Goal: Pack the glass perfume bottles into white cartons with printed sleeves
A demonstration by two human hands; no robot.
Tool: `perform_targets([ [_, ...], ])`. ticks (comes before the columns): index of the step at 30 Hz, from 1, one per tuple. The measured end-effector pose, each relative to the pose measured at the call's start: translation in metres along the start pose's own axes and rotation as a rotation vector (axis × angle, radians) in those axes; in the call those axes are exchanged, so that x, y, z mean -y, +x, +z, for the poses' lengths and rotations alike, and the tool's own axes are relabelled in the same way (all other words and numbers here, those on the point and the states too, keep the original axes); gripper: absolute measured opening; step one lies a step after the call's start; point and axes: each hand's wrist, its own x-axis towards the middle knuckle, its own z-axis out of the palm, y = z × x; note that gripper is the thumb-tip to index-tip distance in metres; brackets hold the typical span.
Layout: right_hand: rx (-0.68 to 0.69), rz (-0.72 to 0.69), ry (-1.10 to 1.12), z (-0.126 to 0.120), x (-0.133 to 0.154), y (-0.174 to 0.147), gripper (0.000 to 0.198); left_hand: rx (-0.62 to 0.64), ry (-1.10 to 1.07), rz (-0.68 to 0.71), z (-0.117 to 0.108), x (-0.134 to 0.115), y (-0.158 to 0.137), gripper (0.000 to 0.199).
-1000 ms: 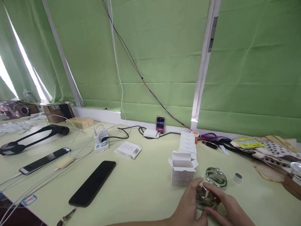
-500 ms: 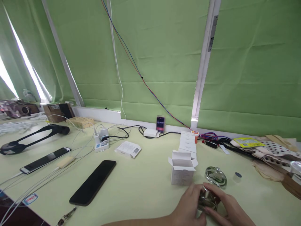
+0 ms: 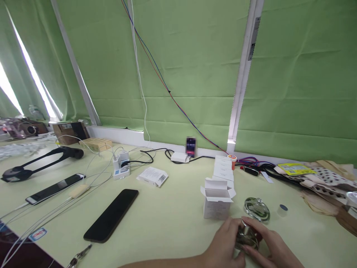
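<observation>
At the lower right, my left hand [image 3: 224, 242] and my right hand [image 3: 272, 243] close around a small rounded, glossy bottle [image 3: 247, 238]. It looks like dark glass with a silvery top, and the fingers cover much of it. Just beyond the right fingers lies a clear, rounded glass piece [image 3: 256, 209] with a small knob. A short silvery cylinder [image 3: 282, 210], like a cap, stands farther right. Left of these, an upright white box [image 3: 216, 208] has its flaps open, close to the left fingertips.
Stacked white boxes [image 3: 223, 169] stand behind the open one. A black phone [image 3: 111, 216] and a flat white packet [image 3: 153, 176] lie left of the hands. Cables, a power strip [image 3: 121, 172] and another phone [image 3: 55, 189] occupy the left. Patterned cloth [image 3: 329, 178] lies far right.
The view has shifted very slightly. Both hands keep nearly the same hold on the bottle, and the things on the table have not moved.
</observation>
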Motion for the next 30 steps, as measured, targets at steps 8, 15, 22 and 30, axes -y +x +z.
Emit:
perform_targets([
  [8,0.06,0.381,0.408,0.005,0.011,0.007,0.055,-0.119,-0.296,-0.058,-0.002,-0.011,-0.004,0.073],
  [15,-0.054,0.623,0.859,0.019,0.02,0.011,0.072,-0.129,-0.462,-0.04,-0.005,-0.021,-0.004,0.06],
  [22,-0.135,0.722,1.052,0.017,0.021,0.013,0.07,-0.567,0.109,0.275,-0.035,-0.022,-0.016,0.049],
  [30,-0.069,0.699,0.985,0.018,0.019,0.012,0.071,-0.54,0.088,0.073,-0.094,0.015,-0.016,0.079],
])
